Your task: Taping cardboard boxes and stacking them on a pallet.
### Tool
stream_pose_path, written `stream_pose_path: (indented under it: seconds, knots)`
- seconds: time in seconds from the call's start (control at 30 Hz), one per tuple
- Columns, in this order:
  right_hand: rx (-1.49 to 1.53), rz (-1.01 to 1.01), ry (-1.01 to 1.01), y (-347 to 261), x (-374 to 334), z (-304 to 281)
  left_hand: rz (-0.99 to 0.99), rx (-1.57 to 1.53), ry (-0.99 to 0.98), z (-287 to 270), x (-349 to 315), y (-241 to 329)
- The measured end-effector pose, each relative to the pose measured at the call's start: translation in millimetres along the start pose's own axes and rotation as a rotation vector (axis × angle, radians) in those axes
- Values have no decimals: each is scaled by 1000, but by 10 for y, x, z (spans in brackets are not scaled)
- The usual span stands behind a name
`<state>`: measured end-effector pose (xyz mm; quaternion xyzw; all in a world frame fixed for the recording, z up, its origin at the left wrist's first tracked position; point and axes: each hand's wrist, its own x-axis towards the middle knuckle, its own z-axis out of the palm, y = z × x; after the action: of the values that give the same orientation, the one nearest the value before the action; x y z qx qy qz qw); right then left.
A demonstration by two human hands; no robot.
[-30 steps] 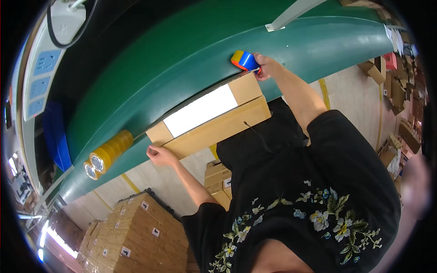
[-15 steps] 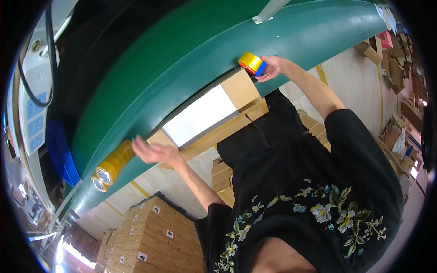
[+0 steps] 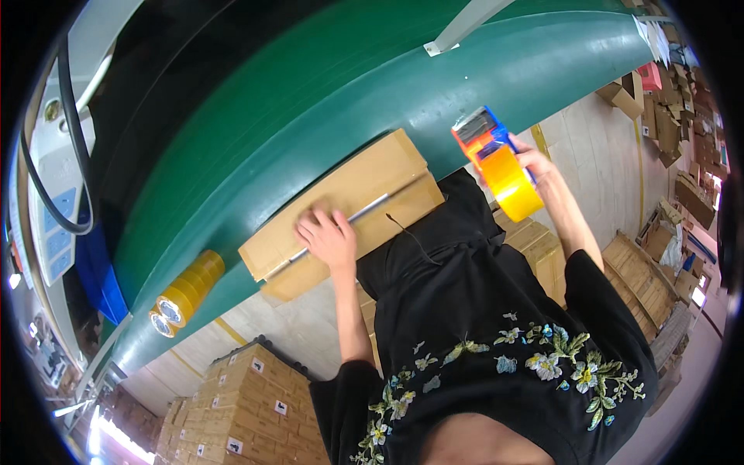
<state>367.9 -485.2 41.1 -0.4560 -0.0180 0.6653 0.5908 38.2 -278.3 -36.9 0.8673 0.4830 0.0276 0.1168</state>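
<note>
A long brown cardboard box [image 3: 380, 167] lies on the green work surface in front of me. Its far flap is folded over the top, while the near flap stands partly raised, leaving a narrow slit between them. My left hand [image 3: 329, 236] rests on the far flap with fingers spread, pressing near the slit. My right hand [image 3: 535, 164] grips a tape dispenser [image 3: 496, 147], blue and orange with a roll of yellow tape, held in the air to the right of the box. The fingers of that hand are partly behind the dispenser.
Several rolls of yellow tape [image 3: 190, 287] lie in a row left of the box. A blue bin [image 3: 101, 267] and a power strip [image 3: 58, 232] are at the far left. A metal post [image 3: 465, 27] rises behind. Stacked cartons [image 3: 248, 403] stand on the floor.
The far flap has come down over the white contents of the box. My left hand moved right onto it. My right hand lifted the tape dispenser and brought it rightward, toward me.
</note>
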Motion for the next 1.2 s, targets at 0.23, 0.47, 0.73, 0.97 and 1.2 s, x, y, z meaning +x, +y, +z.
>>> stream_pose_path:
  seconds: [0.23, 0.47, 0.73, 0.97, 1.2]
  knots:
    - [32, 118, 48, 263, 466, 894, 21, 23, 212, 226, 249, 71]
    - [-1195, -495, -241, 584, 1238, 1502, 33, -44, 160, 116, 420, -104]
    - [-1162, -522, -80, 618, 1237, 1133, -489, 196, 401, -23, 318, -899]
    - [-1391, -790, -288, 272, 1111, 1196, -567, 41, 310, 196, 495, 182]
    - [-1461, -970, -379, 600, 1341, 1036, -312, -277, 254, 89, 257, 296]
